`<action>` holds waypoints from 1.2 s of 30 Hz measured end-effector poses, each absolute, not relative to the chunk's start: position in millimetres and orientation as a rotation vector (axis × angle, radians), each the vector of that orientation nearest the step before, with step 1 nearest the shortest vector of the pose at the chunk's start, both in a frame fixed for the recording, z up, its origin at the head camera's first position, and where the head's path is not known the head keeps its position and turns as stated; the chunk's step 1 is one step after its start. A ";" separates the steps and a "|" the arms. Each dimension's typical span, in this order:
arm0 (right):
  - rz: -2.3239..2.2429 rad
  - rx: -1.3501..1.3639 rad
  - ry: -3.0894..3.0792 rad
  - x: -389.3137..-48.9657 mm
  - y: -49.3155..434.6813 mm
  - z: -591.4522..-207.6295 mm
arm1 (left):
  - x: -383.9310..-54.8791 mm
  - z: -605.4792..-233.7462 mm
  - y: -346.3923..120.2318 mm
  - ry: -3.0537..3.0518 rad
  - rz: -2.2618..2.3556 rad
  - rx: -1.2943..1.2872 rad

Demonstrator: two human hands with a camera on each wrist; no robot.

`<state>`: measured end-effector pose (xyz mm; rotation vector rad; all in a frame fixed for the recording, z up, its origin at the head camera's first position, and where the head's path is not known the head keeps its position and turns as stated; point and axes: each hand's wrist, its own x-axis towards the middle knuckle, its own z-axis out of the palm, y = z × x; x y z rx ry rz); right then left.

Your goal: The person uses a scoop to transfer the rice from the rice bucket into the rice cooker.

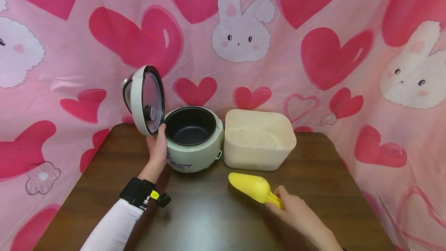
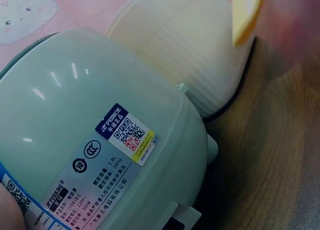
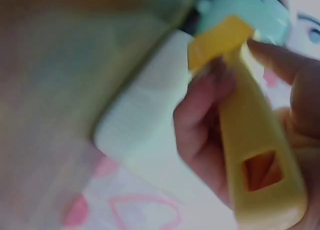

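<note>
My left hand [image 1: 158,148] touches the left side of a pale green rice cooker [image 1: 195,159], below its raised lid [image 1: 153,100]. The thumb lies straight up along the cooker's rim; the lid hides part of the fingers. The dark inner pot [image 1: 189,136] shows no food inside. A printed label [image 2: 90,182] covers part of the cooker's side in the left wrist view. My right hand [image 1: 296,208] grips the handle of a yellow scoop [image 1: 252,186], fingers curled round it. The scoop points left, in front of a cream bin [image 1: 256,159] with white grains [image 1: 252,137] inside.
The bin stands directly right of the rice cooker, both near the back of the brown wooden table [image 1: 202,216]. A pink curtain [image 1: 195,61] with hearts and rabbits hangs behind and along the sides. A black strap [image 1: 138,192] circles my left wrist.
</note>
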<state>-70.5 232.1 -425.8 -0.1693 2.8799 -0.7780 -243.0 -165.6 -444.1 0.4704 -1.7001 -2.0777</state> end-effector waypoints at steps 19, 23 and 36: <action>-0.545 -0.446 3.127 -164.0 254.2 -305.2 | -240.6 -445.0 -173.0 -1.730 -2.056 0.444; -0.307 -0.492 3.158 -190.5 264.0 -302.4 | -242.0 -448.8 -170.4 -1.748 -2.068 0.432; 0.268 -0.598 3.375 -237.5 275.8 -320.2 | -239.9 -447.4 -168.0 -1.795 -2.089 0.422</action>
